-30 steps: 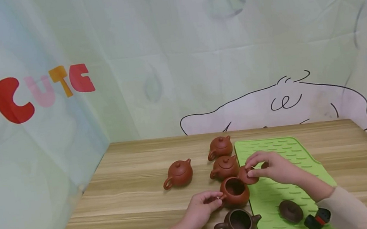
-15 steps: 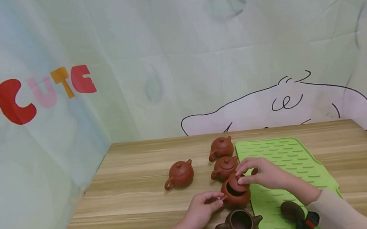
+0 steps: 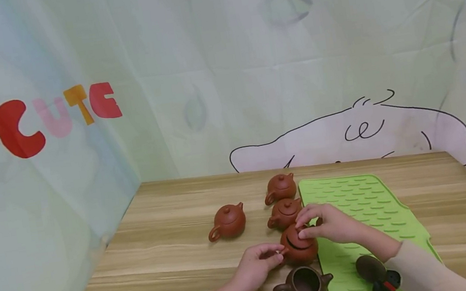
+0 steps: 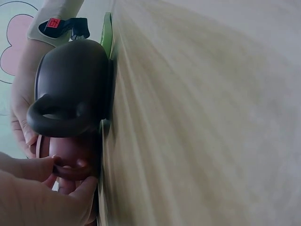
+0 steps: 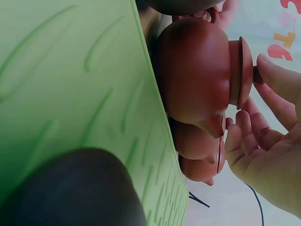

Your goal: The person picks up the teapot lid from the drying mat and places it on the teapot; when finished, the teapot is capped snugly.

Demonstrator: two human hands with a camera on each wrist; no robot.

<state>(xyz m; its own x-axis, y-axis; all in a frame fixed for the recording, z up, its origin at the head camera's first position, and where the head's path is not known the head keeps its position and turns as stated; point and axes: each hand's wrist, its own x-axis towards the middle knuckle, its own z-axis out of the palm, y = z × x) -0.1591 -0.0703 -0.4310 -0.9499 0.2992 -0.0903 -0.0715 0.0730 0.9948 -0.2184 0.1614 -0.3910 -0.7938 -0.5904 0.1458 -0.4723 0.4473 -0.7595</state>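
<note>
My left hand (image 3: 252, 268) pinches the handle (image 4: 73, 173) of a reddish-brown clay teapot (image 3: 300, 254) at the mat's left edge. Between thumb and fingers, my right hand (image 3: 331, 223) holds the knob of a matching lid (image 5: 246, 73) over the pot's mouth. In the right wrist view the lid's inner collar meets the opening while its rim stands off the body; from the head, a dark gap shows along the lid's left front. A dark brown teapot (image 3: 305, 290), lidless, stands just nearer to me. Its mouth faces up.
Behind stand two lidded reddish teapots (image 3: 284, 213) in line, and another lidded teapot (image 3: 229, 221) sits to the left. A green ribbed mat (image 3: 351, 188) covers the table's (image 3: 166, 209) right part. On it, a dark lid (image 3: 370, 269) lies beside my right wrist's camera.
My right hand has brought the reddish lid left and nearer, from beside the teapot onto its mouth. My left hand has stayed at the handle.
</note>
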